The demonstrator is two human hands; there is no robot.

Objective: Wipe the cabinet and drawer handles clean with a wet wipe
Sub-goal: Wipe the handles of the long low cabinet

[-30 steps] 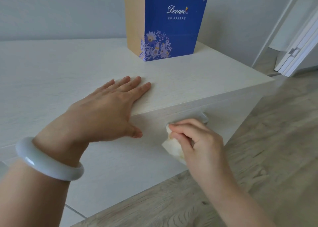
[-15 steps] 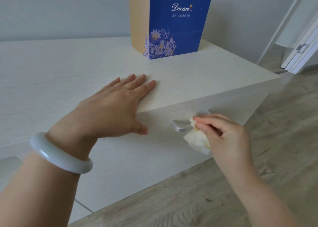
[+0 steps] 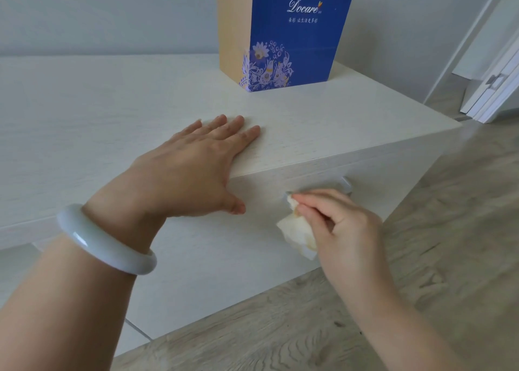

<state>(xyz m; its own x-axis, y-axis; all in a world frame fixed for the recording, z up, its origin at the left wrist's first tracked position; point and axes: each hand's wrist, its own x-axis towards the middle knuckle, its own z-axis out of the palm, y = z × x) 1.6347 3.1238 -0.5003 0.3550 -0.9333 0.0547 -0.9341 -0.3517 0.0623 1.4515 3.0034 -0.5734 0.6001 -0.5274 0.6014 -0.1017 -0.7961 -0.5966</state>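
Left hand (image 3: pixel 179 171) lies flat, palm down, on the cabinet top (image 3: pixel 98 112); fingers straight and close together, pointing away and to the right, thumb hanging over the front edge onto the drawer front (image 3: pixel 219 261). It holds nothing. Pale bangle (image 3: pixel 106 244) on that wrist.

Right hand (image 3: pixel 345 230) pinches a crumpled wet wipe (image 3: pixel 295 230) between thumb and curled fingers; fingertips press the wipe against the left end of the drawer handle (image 3: pixel 344 183). Most of the wipe hangs loose below the fingers, white with a faint yellowish stain near the hand.

Handle: silvery bar mounted high on the drawer front, just under the top's lip. Long axis runs along the drawer face, left to right, rising slightly toward the right in the head view. Only the right end and a sliver at the left show; the middle is hidden by the fingers.

Surface: cabinet is off-white with a fine wood grain, top and front alike. A seam between panels shows low at the left.

Room: tall blue and tan paper bag (image 3: pixel 283 33) with floral print stands upright at the back of the top, against a plain pale wall (image 3: pixel 112 13). Grey-brown wood-look floor (image 3: pixel 421 258) to the right and below. White door frame (image 3: pixel 494 72) at far right.
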